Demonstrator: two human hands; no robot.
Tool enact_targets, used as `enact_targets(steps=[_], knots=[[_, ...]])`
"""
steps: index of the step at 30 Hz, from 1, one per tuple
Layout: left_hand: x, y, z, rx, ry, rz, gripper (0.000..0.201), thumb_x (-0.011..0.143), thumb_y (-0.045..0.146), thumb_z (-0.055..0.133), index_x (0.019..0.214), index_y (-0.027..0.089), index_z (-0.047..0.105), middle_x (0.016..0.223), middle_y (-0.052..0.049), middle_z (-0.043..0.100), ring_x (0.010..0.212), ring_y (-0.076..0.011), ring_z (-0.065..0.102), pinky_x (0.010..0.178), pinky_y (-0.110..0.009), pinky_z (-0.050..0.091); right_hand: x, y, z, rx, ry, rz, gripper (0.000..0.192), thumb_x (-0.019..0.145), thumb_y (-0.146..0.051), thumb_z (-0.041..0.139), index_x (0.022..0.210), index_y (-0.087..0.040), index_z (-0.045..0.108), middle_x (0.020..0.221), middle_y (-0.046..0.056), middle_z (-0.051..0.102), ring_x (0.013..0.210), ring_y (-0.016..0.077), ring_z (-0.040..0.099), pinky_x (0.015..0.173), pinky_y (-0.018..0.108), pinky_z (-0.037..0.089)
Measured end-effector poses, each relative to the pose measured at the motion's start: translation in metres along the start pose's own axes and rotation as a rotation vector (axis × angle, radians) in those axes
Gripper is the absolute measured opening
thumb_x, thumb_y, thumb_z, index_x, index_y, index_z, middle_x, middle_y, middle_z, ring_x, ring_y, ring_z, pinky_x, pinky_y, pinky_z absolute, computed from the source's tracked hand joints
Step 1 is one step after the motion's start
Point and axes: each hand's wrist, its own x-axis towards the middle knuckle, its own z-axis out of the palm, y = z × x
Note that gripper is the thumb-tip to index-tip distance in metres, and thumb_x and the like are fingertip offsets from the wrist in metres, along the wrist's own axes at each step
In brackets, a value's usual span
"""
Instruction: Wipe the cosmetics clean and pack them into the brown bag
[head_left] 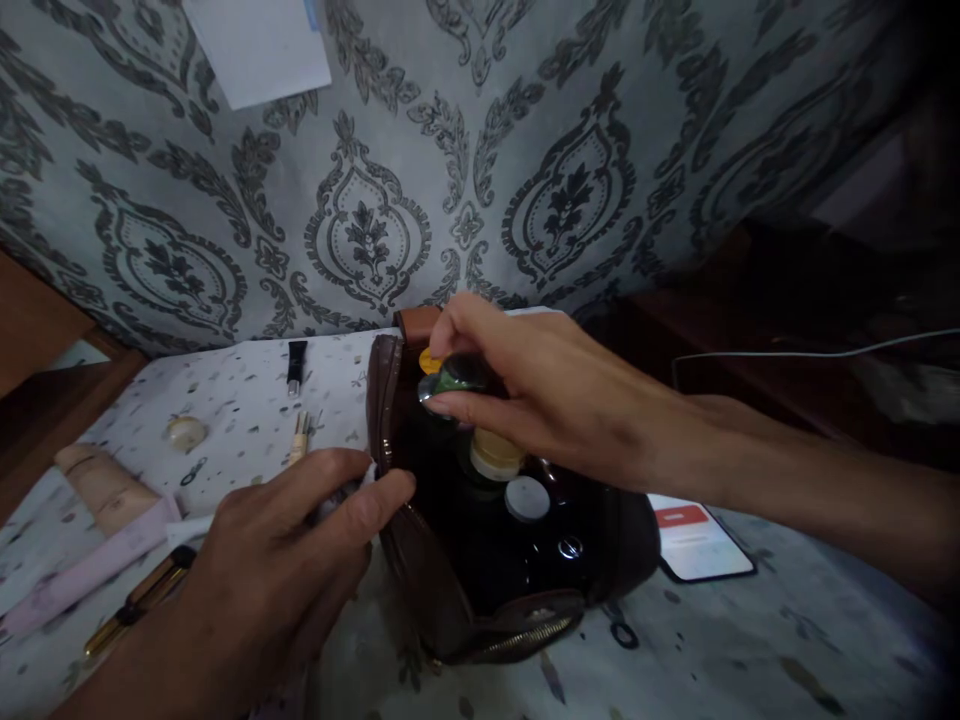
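Note:
A brown zippered pouch (420,570) lies open on the patterned table. My right hand (540,390) hovers over its mouth, fingers closed around a small green bottle (457,378) with a dark cap. Inside the pouch I see a yellow-capped jar (495,455), a white round lid (527,498) and a small yellow lid (430,360). My left hand (277,560) rests on the pouch's left edge, thumb pressing the rim and holding it open.
Left of the pouch lie a beige tube (101,485), a pink flat box (82,572), a gold pen-like stick (139,600), a small round shell-like object (185,432), a black tube (296,366) and a slim applicator (300,438). A phone (697,540) lies right of the pouch.

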Motion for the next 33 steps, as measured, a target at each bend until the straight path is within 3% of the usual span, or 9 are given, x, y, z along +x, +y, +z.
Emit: enact_targets(steps=[5, 11, 22, 33], knots=[[0.000, 0.001, 0.001, 0.013, -0.011, -0.036, 0.040, 0.094, 0.010, 0.044, 0.131, 0.023, 0.053, 0.110, -0.006, 0.057, 0.083, -0.0122, 0.060, 0.059, -0.020, 0.045, 0.014, -0.005, 0.006, -0.062, -0.183, 0.048, 0.017, 0.086, -0.022, 0.067, 0.098, -0.019, 0.055, 0.085, 0.000, 0.063, 0.071, 0.0144, 0.055, 0.062, 0.025, 0.032], [-0.002, 0.003, 0.003, 0.005, -0.031, -0.076, 0.042, 0.094, 0.010, 0.042, 0.132, 0.026, 0.052, 0.109, -0.006, 0.058, 0.083, -0.0130, 0.060, 0.059, -0.021, 0.044, 0.020, -0.005, 0.015, -0.004, -0.315, 0.038, 0.020, 0.084, -0.012, 0.067, 0.101, -0.019, 0.059, 0.091, 0.000, 0.066, 0.079, 0.0148, 0.059, 0.066, 0.025, 0.034], [-0.004, 0.001, 0.009, 0.044, -0.009, -0.075, 0.053, 0.089, 0.009, 0.043, 0.137, 0.030, 0.050, 0.108, -0.005, 0.058, 0.078, -0.0130, 0.061, 0.060, -0.021, 0.047, 0.020, -0.013, -0.001, -0.114, -0.419, 0.114, 0.017, 0.083, -0.009, 0.063, 0.097, -0.019, 0.063, 0.085, 0.000, 0.063, 0.074, 0.0143, 0.054, 0.066, 0.026, 0.032], [0.005, 0.004, 0.008, 0.030, -0.040, -0.051, 0.059, 0.090, 0.010, 0.039, 0.144, 0.032, 0.041, 0.112, -0.005, 0.057, 0.071, -0.0131, 0.059, 0.057, -0.023, 0.049, 0.017, -0.019, 0.002, -0.218, -0.349, 0.127, 0.018, 0.083, -0.012, 0.066, 0.100, -0.020, 0.064, 0.089, 0.002, 0.064, 0.083, 0.0177, 0.057, 0.071, 0.026, 0.036]])
